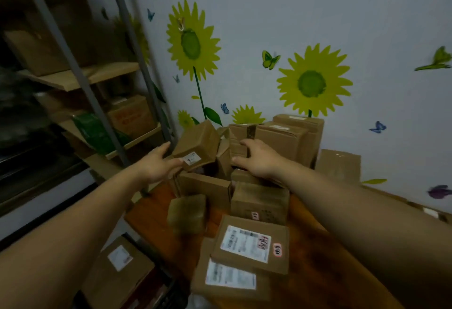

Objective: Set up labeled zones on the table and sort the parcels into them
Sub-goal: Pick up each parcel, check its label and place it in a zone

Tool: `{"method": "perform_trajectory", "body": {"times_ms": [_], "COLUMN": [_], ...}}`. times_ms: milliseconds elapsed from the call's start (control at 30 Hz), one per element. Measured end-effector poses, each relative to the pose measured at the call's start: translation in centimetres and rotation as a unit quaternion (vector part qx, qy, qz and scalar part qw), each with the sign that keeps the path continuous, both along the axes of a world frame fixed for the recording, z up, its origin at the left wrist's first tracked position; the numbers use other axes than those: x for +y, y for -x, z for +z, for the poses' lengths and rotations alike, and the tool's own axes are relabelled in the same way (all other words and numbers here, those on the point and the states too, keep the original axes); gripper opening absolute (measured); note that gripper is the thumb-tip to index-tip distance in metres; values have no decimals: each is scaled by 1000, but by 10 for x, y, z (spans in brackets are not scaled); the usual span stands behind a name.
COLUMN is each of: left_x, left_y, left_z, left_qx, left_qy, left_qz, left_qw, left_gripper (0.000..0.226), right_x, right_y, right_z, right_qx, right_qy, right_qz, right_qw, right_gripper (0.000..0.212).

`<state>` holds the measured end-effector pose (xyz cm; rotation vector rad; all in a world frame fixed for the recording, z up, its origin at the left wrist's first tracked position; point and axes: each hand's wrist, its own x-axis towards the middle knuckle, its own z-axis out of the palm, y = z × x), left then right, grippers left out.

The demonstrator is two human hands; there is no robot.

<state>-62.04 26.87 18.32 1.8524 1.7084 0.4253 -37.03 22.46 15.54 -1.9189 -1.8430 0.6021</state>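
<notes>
Reaching over the bench point(318, 274), the person's bare arms meet at a heap of brown parcels point(205, 186) piled against the wall point(244, 15). The left hand point(156, 165) is wide open. Its fingers are straight and spread along the left side of a tilted box point(198, 142), and its thumb touches the lower front corner beside a small white label. The right hand point(260, 162) is curled round a small box point(238, 149) in the middle of the heap, with fingers over the top and thumb at the near edge. The tilted box leans just left of the small box, raised above the parcels under it.

Behind them, tall boxes point(297, 135) stand upright against the wall, and another box point(338, 165) sits further right. Nearer the person lie a squat box point(259, 201) with marks on its front and a pale taped packet point(187, 213) to its left. Closest are two flat parcels point(252, 245) with white shipping labels, the upper overlapping the lower.

Sunflower and butterfly stickers point(314, 81) cover the wall. At left, a metal-framed shelf point(80, 77) holds more cartons, and a labelled carton point(119, 272) lies below the bench's edge.
</notes>
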Motion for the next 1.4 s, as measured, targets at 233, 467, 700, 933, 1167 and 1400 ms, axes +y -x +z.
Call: {"method": "perform_trajectory", "body": {"times_ms": [233, 467, 700, 933, 1167, 1400], "left_x": [93, 176, 220, 228, 201, 159], "left_y": [24, 7, -6, 12, 40, 54], "left_z": [-9, -45, -72, -50, -20, -11], "left_qx": [-46, -59, -112, -295, -367, -367], "left_qy": [39, 84, 144, 155, 218, 176], "left_qz": [-19, 4, 4, -49, -130, -228], "left_qw": [998, 995, 983, 941, 895, 884], "left_gripper": [69, 73, 52, 31, 57, 34], "right_x": [66, 147, 194, 183, 139, 77], "right_y": [55, 76, 97, 109, 142, 168], "right_z": [2, -18, -47, -32, -11, 11], "right_qx": [30, 85, 173, 203, 232, 243], "right_qy": [14, 48, 77, -7, -85, -128], "right_qz": [-36, -64, -123, -151, -306, -410], "right_qw": [999, 993, 974, 967, 919, 870], "right_gripper": [72, 61, 60, 83, 61, 53]}}
